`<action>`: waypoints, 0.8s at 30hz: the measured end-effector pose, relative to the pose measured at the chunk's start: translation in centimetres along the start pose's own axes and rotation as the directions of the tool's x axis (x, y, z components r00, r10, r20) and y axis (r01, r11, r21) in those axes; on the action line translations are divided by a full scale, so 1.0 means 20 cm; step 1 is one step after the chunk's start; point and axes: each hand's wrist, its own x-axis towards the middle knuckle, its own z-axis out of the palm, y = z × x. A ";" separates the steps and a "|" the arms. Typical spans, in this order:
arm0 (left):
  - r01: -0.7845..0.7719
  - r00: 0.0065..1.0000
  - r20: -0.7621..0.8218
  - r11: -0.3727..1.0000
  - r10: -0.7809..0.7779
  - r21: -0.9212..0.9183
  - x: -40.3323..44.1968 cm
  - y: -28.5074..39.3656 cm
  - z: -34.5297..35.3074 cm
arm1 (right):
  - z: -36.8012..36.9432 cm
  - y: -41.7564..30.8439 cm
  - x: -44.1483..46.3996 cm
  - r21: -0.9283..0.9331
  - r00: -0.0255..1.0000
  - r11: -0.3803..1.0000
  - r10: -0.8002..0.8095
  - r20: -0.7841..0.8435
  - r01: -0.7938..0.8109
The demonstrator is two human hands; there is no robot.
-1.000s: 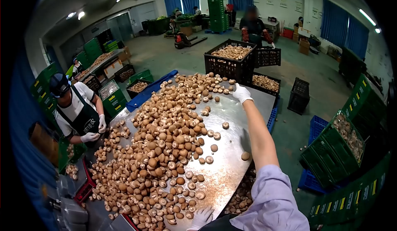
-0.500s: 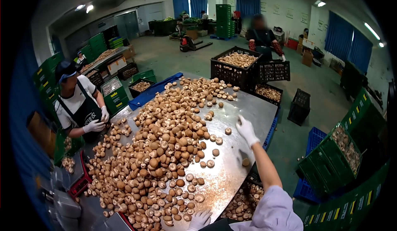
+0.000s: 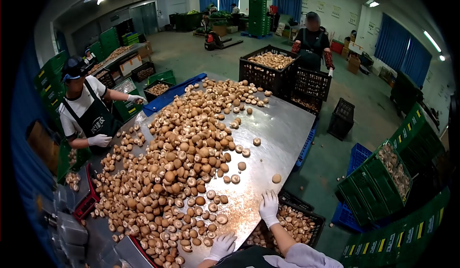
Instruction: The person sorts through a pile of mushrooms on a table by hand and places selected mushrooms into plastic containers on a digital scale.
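A large heap of brown-capped mushrooms [image 3: 167, 172] covers the left and middle of the metal table [image 3: 282, 129]. My left hand [image 3: 222, 247], in a white glove, lies at the near table edge beside the heap, fingers stretched out and holding nothing visible. My right hand [image 3: 269, 207], also gloved in white, is at the right edge of the tabletop with its fingers extended. Just beyond its fingertips sits a single mushroom [image 3: 276, 178]. Below this edge stands a dark crate of mushrooms [image 3: 297, 225], partly hidden by my right arm.
Across the table on the left, a person [image 3: 88, 105] in a dark apron works. Another person [image 3: 314, 47] stands behind black crates [image 3: 266, 71] at the far end. Green crates [image 3: 378, 191] rest on a blue pallet [image 3: 346, 215] at right. A red-rimmed tray [image 3: 87, 193] touches the heap's left side.
My right hand has drawn back from far across the tabletop to its near right edge. The person on the left has stretched out one arm. The far person stands more upright.
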 end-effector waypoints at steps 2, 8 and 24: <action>0.005 1.000 0.005 1.000 -0.005 -0.009 -0.01 0.00 0.01 | 0.00 0.00 -0.01 -0.015 1.000 1.000 -0.004 0.015 0.004; 0.034 0.999 -0.010 0.996 -0.035 -0.086 0.00 0.01 -0.01 | 0.00 0.00 0.00 -0.021 1.000 0.999 -0.028 0.002 0.028; -0.015 1.000 0.001 0.992 0.015 -0.129 0.00 -0.02 -0.01 | 0.02 0.02 0.00 -0.041 0.999 0.999 0.004 0.034 -0.003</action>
